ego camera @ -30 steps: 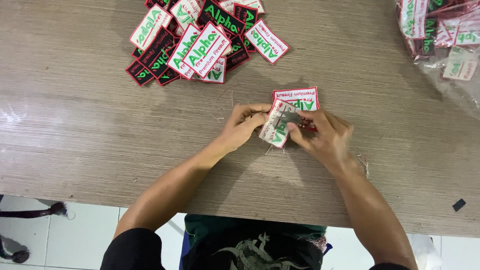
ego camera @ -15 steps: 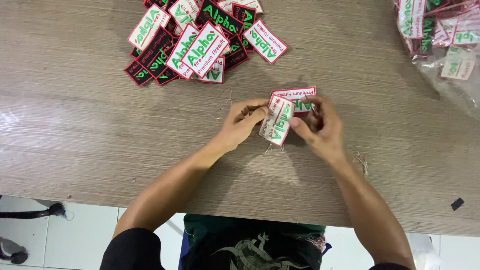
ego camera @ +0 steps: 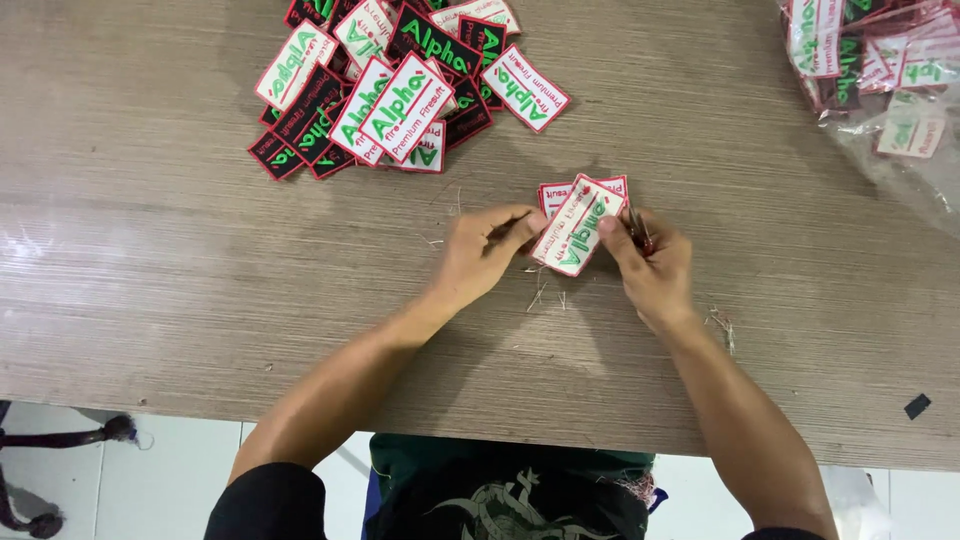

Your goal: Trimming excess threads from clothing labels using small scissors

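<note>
My left hand (ego camera: pixel 484 255) pinches the left edge of a white embroidered patch (ego camera: pixel 577 226) with a red border and green lettering, held face up and tilted just above the wooden table (ego camera: pixel 150 250). My right hand (ego camera: pixel 648 268) touches the patch's right end and also grips a small red-handled tool (ego camera: pixel 640 236), mostly hidden by the fingers. A second similar patch (ego camera: pixel 556 193) lies flat on the table right behind the held one.
A pile of white and black patches (ego camera: pixel 390 85) lies at the back centre-left. A clear plastic bag with more patches (ego camera: pixel 880 70) sits at the back right. Loose thread trimmings (ego camera: pixel 545 292) are scattered near my hands. A small black scrap (ego camera: pixel 917 406) lies at the front right.
The held patch has been turned from its grey back to its lettered face and now lies more upright between my fingers. Both hands stayed in the same spot.
</note>
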